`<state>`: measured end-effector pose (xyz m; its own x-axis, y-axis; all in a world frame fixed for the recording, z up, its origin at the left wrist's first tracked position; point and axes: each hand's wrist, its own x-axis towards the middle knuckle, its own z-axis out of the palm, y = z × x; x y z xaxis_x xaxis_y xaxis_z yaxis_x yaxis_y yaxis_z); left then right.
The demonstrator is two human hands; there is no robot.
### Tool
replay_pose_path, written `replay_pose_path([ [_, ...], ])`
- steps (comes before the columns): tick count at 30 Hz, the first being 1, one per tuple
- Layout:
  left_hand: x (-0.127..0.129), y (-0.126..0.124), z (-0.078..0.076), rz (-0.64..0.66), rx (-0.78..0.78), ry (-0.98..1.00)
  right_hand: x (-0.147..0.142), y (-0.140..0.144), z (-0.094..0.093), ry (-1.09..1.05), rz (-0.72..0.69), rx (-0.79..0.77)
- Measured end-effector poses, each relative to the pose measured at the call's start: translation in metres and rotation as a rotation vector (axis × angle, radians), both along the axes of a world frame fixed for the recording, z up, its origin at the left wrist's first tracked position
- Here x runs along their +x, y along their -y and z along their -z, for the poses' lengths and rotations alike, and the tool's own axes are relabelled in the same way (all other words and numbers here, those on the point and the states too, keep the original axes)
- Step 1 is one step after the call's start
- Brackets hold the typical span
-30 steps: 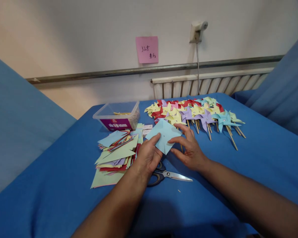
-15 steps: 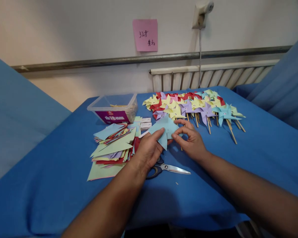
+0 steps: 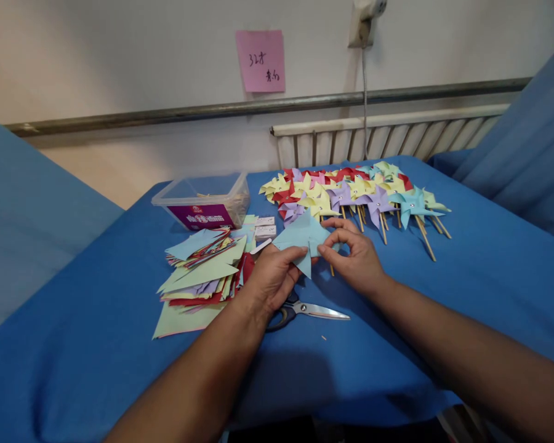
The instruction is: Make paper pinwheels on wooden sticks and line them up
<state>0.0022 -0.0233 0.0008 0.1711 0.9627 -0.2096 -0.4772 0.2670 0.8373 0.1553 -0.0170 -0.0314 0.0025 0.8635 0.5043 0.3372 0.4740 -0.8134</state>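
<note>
A light blue cut paper square [image 3: 300, 232], with slits running in from its corners, is held up above the table between both hands. My left hand [image 3: 279, 274] grips it from the left, thumb on top and fingers beneath. My right hand [image 3: 351, 249] pinches its right corner between thumb and fingertips. Below my left hand lie scissors [image 3: 316, 311] with dark handles, the blades pointing right. A stack of coloured cut paper [image 3: 203, 277] rests to the left. Beyond my hands, finished paper pinwheels [image 3: 346, 194] on wooden sticks lie in rows.
A clear plastic box [image 3: 203, 200] with a purple label holds thin sticks at the back left. Two small white boxes [image 3: 264, 231] sit beside the paper. A blue cloth [image 3: 96, 295] covers the table. Behind are a radiator [image 3: 388, 132] and a metal pipe [image 3: 189, 114].
The camera view has shifted slightly, so everything sits a little further left. My left thumb has slid toward the middle of the light blue paper; my right hand still pinches its corner.
</note>
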Motion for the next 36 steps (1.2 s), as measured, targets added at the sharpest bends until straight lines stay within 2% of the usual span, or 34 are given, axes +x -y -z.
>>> replay_pose_path([
  [8,0.0007,0.0011,0.0013,-0.015,-0.028,-0.025,-0.0022,0.001,0.0006,-0.005,-0.001,-0.057],
  [36,0.0017,-0.0006,0.0077,-0.006,0.0,-0.047,-0.0055,0.0026,0.0016,-0.009,0.026,-0.083],
])
